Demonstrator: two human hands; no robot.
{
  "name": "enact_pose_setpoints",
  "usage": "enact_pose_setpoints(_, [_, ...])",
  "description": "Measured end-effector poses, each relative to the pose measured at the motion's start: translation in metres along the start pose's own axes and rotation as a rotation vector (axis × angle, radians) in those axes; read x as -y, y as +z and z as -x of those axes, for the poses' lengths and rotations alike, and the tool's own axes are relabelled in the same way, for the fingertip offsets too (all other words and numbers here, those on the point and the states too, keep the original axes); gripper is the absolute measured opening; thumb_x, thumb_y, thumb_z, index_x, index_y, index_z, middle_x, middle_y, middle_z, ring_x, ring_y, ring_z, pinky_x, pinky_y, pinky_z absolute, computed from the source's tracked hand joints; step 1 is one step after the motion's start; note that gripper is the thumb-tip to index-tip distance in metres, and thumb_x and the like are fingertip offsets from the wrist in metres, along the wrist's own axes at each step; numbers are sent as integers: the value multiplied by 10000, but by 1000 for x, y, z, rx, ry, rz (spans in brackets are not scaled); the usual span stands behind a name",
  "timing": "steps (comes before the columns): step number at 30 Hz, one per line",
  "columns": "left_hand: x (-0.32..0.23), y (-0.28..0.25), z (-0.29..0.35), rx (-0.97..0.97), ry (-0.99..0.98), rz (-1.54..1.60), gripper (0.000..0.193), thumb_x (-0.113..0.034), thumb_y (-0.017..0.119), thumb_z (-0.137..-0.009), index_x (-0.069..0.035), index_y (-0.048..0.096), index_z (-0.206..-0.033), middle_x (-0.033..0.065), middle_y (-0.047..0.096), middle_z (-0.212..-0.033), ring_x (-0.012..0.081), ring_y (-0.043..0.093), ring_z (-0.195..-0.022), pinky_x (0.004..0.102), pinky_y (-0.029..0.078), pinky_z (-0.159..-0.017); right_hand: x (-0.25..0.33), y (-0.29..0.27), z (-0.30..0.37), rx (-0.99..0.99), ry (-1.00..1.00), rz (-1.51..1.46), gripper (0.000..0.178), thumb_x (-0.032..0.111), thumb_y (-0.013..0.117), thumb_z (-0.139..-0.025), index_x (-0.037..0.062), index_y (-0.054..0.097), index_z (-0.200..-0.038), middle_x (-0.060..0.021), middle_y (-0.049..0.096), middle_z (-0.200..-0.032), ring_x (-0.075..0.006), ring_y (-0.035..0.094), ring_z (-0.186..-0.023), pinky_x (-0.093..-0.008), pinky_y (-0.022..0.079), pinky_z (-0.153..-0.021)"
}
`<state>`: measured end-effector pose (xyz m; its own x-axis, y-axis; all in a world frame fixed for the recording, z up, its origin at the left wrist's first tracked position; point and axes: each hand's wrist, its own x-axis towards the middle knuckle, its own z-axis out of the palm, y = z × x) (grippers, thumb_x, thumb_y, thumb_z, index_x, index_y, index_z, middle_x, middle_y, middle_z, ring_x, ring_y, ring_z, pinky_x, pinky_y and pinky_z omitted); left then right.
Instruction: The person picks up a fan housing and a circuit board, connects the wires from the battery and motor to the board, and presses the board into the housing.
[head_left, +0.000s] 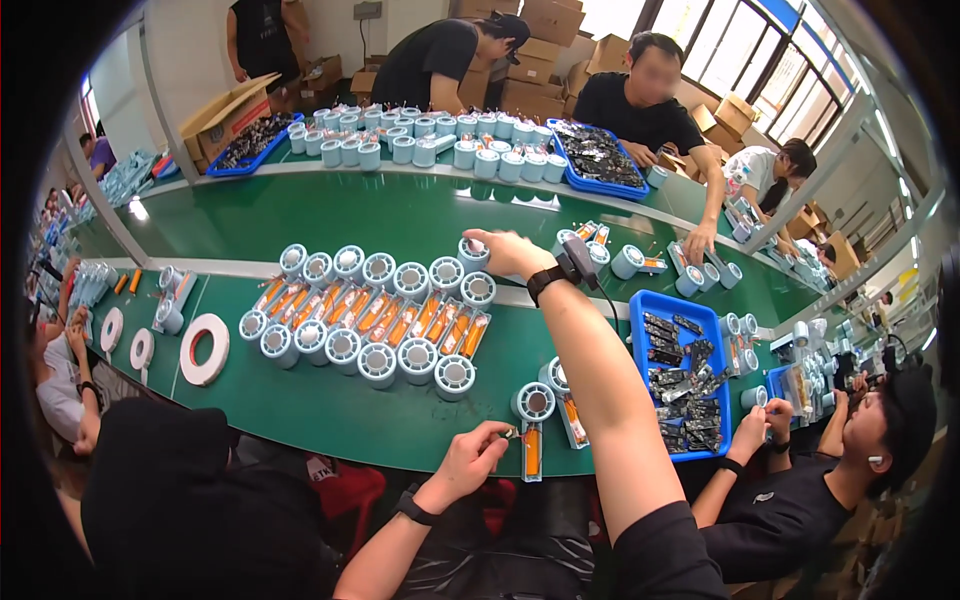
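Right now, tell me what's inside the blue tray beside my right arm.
The blue tray holds many small black parts, with bare floor at its far end. What lies beneath the pile is covered.

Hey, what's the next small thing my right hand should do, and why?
Perhaps bring your right hand back toward the orange-battery unit at the near edge, provided the light-blue cylindrical housing under its fingers sits steady. That housing is by the far corner of the rows, while your left hand seems to pinch something small beside the unit, where a second hand could help.
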<state>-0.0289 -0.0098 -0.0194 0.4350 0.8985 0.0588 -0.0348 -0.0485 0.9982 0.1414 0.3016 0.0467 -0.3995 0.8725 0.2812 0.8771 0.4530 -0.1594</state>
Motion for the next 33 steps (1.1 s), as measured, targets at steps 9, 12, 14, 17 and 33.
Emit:
enact_pose_setpoints(9, [-4, 2, 3, 0, -10, 27, 214, -76, 538, -1003, 27, 615, -1175, 13, 607, -717, 71, 567, -583, 236, 461, -535, -6, -34, 4, 398, 217, -123, 615, 250, 793, -760, 158, 571, -1326, -111, 744, -1000, -258, 722, -838, -392, 598, -738])
enact_pose_setpoints(12, [-6, 1, 0, 8, -7, 28, 210, -72, 536, -1003, 23, 615, -1172, 12, 606, -715, 71, 565, -580, 237, 458, -530, -13, -52, 17, 437, 382, -204, 573, 304, 803, -776, 121, 587, -1274, -93, 742, -953, -217, 715, -756, -367, 602, -655])
enact_pose_setpoints(14, [-4, 0, 2, -3, -2, 38, 207, -67, 534, -1002, 21, 615, -1171, 11, 605, -713, 71, 563, -577, 237, 456, -527, -4, -65, 29, 503, 507, -321, 556, 369, 804, -796, 71, 596, -1216, -81, 735, -889, -181, 700, -671, -342, 594, -576])
enact_pose_setpoints(17, [-5, -2, 1, -3, -7, 37, 206, -66, 535, -1001, 20, 615, -1170, 10, 603, -711, 71, 562, -575, 237, 452, -524, 16, -72, 60, 478, 543, -395, 567, 414, 789, -813, 32, 591, -1182, -90, 728, -854, -180, 699, -648, -349, 593, -569])
enact_pose_setpoints(33, [-5, 4, 1, -11, -4, 7, 208, -81, 532, -1012, 11, 616, -1179, 11, 608, -711, 66, 557, -563, 224, 437, -494, -133, -60, 87, 104, 474, 560, 515, 163, 681, -814, 184, 584, -1319, -163, 680, -1153, -350, 597, -1182, -514, 403, -1012])
